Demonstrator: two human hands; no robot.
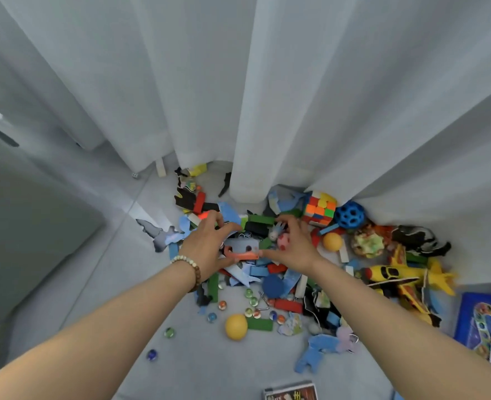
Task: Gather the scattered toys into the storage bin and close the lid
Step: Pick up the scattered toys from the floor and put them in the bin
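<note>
Head camera looks steeply down, close over scattered toys [276, 268].

Blue game board [486, 324] cut by right edge, box [290, 391] cut at bottom

Nothing legible among the toys

A small box [290, 392] at the near edge of the floor [204, 365] bears pale marks on a red and black face, one of them like a character of crossed strokes, but they are too blurred to read. The blue game board [486, 321] at the floor's right edge shows a printed track of coloured spots around a blue panel, with no letters that can be made out. The white die [134, 175] by the curtain [152, 82] hem at the far left has dark pips too small to count.
</note>
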